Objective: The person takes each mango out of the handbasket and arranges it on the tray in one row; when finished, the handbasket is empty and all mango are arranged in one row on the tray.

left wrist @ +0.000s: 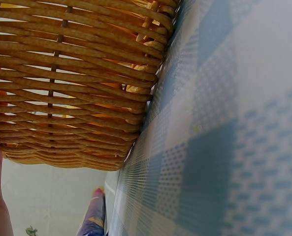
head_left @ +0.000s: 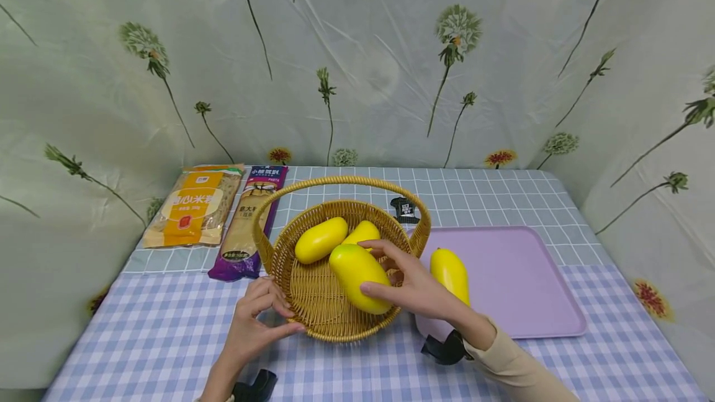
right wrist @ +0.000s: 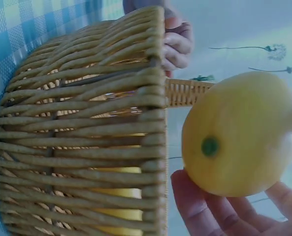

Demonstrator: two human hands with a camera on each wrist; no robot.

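Right hand [head_left: 416, 284]: grip closed round yellow mango [head_left: 357, 275], above wicker basket [head_left: 315, 293]. Left hand [head_left: 254, 315] pinches basket's near-left side at rim. Mango probably light, firm, smooth, rather slippery; best held across rounded middle, thumb opposing fingers. Basket seems stiff, light.

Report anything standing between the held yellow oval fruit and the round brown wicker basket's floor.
Nothing visible: the right hand holds the fruit over the basket, its floor partly bare; two other yellow fruits lie farther back.

You seem in a home-like spot: flowered curtain [head_left: 380, 98] at twelve, checked tablecloth [head_left: 341, 377] at six, food packets [head_left: 192, 206] at ten o'clock.
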